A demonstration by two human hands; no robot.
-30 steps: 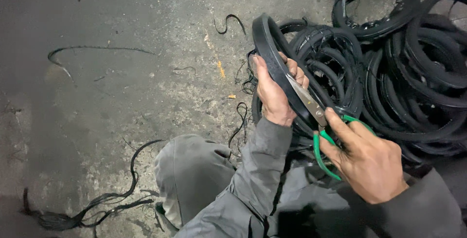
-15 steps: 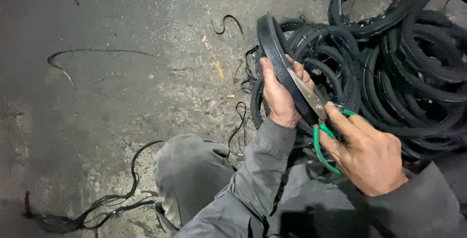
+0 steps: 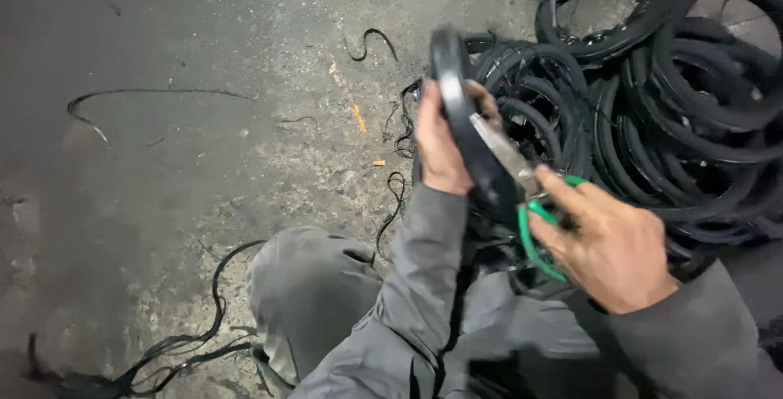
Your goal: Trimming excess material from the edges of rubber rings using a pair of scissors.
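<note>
Both hands busy: one gripping a black rubber tyre, the other working green-handled scissors against it.

Left hand (image 3: 440, 150) clenched round the rim of the black tyre (image 3: 461, 113), holding it upright on edge above the lap. Right hand (image 3: 612, 240) grasping the scissors (image 3: 522, 179), fingers through the green loops, blades lying against the tyre's inner side just beside the left fingers. Rubber looks stiff at the bead, floppy along the wall, likely light but springy; best held near the cut, clear of the blades. Grey-trousered knee (image 3: 314, 285) below. To the right, touching the lap, a heap of more tyres (image 3: 685, 113). Thin black rubber strips (image 3: 147, 97) scattered over the concrete floor (image 3: 204, 187), well apart from the hands.
</note>
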